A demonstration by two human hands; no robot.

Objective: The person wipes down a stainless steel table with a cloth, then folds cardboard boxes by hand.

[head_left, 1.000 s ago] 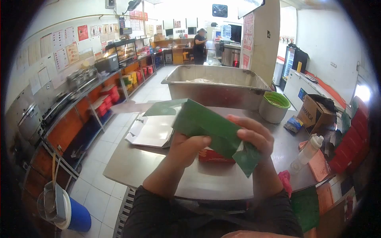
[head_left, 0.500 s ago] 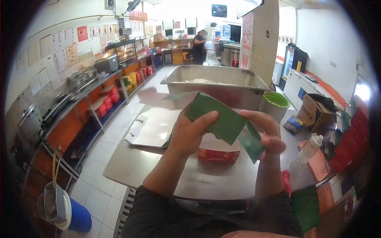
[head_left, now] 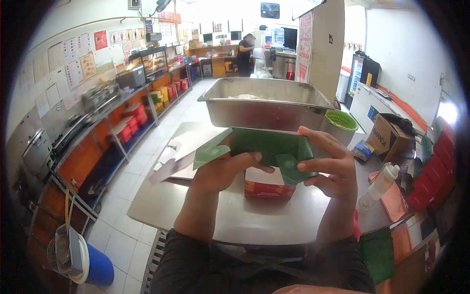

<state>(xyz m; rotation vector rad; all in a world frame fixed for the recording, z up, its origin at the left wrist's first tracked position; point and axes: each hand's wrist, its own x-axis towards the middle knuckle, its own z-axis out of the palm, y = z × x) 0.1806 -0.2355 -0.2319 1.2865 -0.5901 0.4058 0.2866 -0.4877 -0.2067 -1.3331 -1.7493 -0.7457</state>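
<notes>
A green folding carton, partly folded, is held up above the steel table between my hands. My left hand grips its left side, thumb laid along the front panel. On the right end, my right hand pinches a flap with a pale round logo, fingers bent around the corner. Pale panels of the carton stick out to the left. Directly below and behind the hands stands a red printed box with a white inside; the carton hides part of it. Flat white carton pieces lie at the left.
A large steel tub stands at the table's far side, with a green basket at its right. A clear bottle, orange tray and cardboard box are on the right. A co-worker stands far back.
The green carton has turned from a tilted, blurred panel to a more level shape with its end flaps bent inward. My right hand has shifted its grip to the right end.
</notes>
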